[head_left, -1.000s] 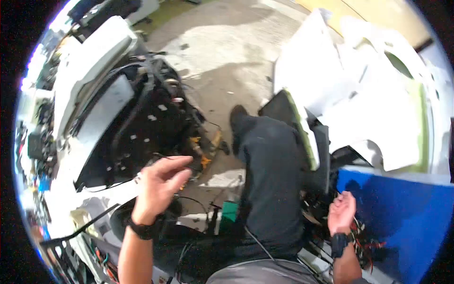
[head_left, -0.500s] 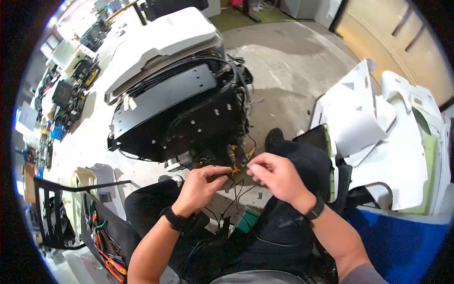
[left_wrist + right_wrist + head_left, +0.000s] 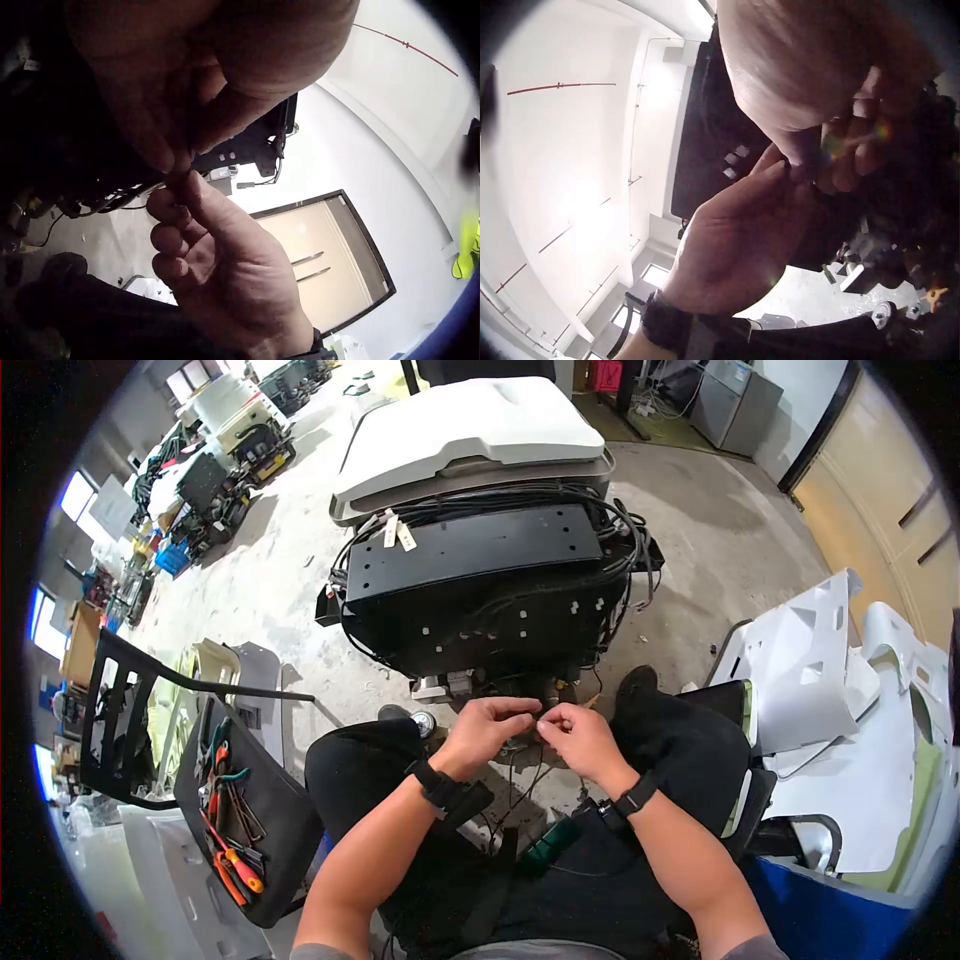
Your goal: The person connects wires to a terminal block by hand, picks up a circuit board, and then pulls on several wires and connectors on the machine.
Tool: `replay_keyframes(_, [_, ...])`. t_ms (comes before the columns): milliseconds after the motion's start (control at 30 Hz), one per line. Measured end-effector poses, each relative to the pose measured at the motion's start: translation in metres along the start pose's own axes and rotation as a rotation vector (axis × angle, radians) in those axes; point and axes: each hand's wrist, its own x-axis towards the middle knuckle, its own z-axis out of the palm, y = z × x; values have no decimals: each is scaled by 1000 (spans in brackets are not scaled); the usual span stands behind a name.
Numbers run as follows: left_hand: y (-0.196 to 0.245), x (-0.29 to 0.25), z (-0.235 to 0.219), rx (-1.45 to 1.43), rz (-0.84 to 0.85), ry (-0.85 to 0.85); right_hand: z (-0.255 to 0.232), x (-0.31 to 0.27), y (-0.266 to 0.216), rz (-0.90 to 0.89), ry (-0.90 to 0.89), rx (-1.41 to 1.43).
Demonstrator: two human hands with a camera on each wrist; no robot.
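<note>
Both hands meet in front of the person's knees, just before a large black machine [image 3: 470, 605] with a white cover. Thumb and fingers of my left hand [image 3: 480, 735] pinch a thin black cable [image 3: 513, 765], which hangs down between the legs. My right hand [image 3: 588, 743] pinches at the same spot, its fingertips right against the left ones. In the left wrist view the right hand [image 3: 240, 262] shows thumb and forefinger together, other fingers curled. The right wrist view shows the left hand [image 3: 739, 240] from its side. The cable's end is hidden between the fingertips.
On the left, a black chair [image 3: 250, 810] bears pliers and screwdrivers [image 3: 235, 860]. White moulded panels [image 3: 850, 730] lean at the right above a blue surface [image 3: 830, 910]. A green object [image 3: 552, 842] lies between the legs. More machines [image 3: 215, 490] stand far left.
My right hand has come from the far right to meet the left hand at the cable. The head view has swung up and left, bringing the black machine to the middle.
</note>
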Motion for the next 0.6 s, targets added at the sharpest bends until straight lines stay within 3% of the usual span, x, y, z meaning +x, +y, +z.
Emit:
replay_keyframes(133, [-3,10,-6,38,5,96,-5,-1,-9,107,33,59])
replay_keyframes(200, [-1,18,-14,-223,115,279,-7,1,-9,128,67,109])
replay_keyframes(267, [5,23,-26,-285,168,297,-10,3,-7,145,101,181])
replay_keyframes(333, [15,23,-32,-578,193,354,-9,4,-7,152,99,185])
replay_keyframes(400, [21,24,-35,-623,214,345,-7,6,-6,170,122,178])
replay_keyframes(467, [21,27,-38,-905,160,289,-4,7,-4,179,114,177])
replay_keyframes(600, [22,31,-37,-922,109,272,0,10,-4,196,105,164])
